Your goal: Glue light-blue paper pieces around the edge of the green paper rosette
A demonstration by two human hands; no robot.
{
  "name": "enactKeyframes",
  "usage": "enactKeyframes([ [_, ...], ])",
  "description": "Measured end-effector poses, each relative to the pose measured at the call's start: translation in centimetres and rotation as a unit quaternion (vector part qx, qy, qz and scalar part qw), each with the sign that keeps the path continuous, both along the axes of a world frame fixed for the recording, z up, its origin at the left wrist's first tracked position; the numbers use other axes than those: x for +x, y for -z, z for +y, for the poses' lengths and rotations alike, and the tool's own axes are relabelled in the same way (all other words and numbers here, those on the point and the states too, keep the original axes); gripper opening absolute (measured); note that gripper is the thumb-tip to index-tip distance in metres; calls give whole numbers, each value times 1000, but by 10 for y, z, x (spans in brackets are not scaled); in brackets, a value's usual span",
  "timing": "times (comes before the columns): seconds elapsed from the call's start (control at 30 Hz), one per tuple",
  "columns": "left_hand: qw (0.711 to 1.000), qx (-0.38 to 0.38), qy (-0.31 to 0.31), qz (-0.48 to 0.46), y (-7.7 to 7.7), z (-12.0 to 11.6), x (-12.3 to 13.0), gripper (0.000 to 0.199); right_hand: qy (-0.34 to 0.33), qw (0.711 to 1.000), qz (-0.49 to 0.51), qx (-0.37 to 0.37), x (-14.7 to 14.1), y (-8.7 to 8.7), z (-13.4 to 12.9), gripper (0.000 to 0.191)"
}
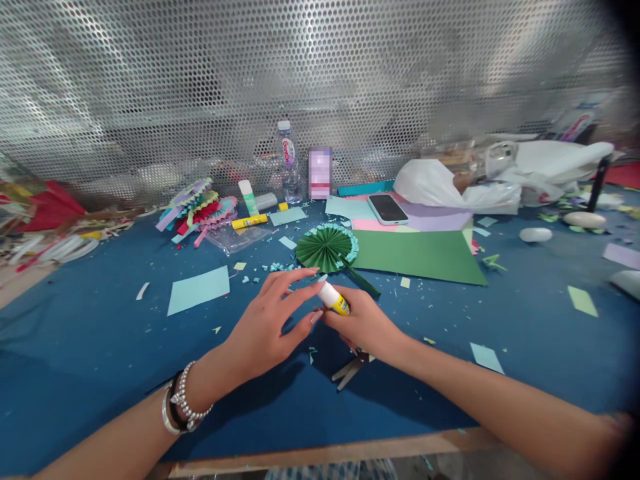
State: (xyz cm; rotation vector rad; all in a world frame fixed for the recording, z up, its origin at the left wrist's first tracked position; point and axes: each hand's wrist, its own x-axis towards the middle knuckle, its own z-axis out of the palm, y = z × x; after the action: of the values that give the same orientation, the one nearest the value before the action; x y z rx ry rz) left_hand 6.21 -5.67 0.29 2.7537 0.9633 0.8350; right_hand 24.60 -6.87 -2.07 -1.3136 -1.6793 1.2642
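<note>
Right hand [367,321] wraps its grip around the glue stick [335,299] near the fan [323,248], left hand [273,312] spread at the white end, and a careless twist could press fingers against open scissors [345,379] jutting beneath.

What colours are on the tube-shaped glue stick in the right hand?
The tube-shaped glue stick is white and yellow, seen best in the head view.

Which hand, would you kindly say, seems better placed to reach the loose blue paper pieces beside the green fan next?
Probably the left hand: it lies nearer those blue pieces, while the right hand is wrapped around a glue stick.
</note>
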Motion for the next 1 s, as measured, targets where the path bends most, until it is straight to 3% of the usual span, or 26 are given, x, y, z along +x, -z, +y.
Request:
enactKeyframes([
  [0.23,997,51,-11,55,-3,0,1,36,7,1000,-4,3,0,-1,-1,17],
  [0.43,998,55,-5,15,-3,-3,0,33,3,999,-38,21,-2,-2,-1,17],
  [0.67,990,52,-102,-79,-3,1,-4,30,2,991,-101,88,-4,-6,-4,6],
  [1.0,984,155,-44,-80,-3,-2,-2,20,-3,986,-111,125,-2,-6,-4,5],
])
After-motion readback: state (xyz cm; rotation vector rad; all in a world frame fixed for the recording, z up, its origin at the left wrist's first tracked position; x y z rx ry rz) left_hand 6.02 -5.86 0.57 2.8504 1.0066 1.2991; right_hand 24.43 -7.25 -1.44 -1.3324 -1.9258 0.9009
